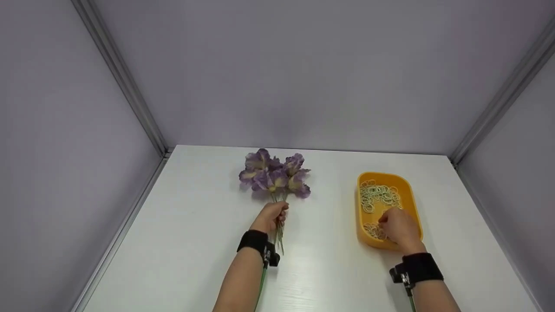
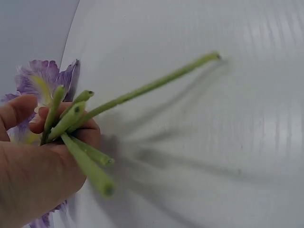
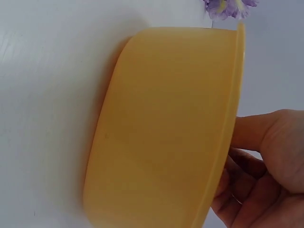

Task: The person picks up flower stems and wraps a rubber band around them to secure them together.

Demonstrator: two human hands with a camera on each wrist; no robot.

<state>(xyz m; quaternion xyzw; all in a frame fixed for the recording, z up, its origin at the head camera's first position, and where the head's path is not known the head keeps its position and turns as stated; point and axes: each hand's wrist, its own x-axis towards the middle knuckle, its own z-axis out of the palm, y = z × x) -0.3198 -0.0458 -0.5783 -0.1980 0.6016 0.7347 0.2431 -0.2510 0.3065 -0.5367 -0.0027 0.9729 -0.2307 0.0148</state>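
My left hand (image 1: 269, 216) grips a bunch of purple artificial flowers (image 1: 277, 175) by the stems, with the blooms pointing toward the back of the table. In the left wrist view, several green stem ends (image 2: 156, 86) stick out past the curled fingers. Over at the right, my right hand (image 1: 401, 227) reaches into a yellow plastic tray (image 1: 409, 193) that holds pale rubber bands (image 1: 377, 195). Its fingers are bent and the thumb comes close to them, near the front pile of bands. The tray wall (image 3: 166, 123) hides the fingertips in the right wrist view, so any band between them cannot be made out.
Both hands work above a white table (image 1: 195, 242). Grey panels stand behind and on both sides, with metal framing (image 1: 125, 82) at the corners. Each wrist wears a black strap (image 1: 422, 267) with a small camera and a green cable.
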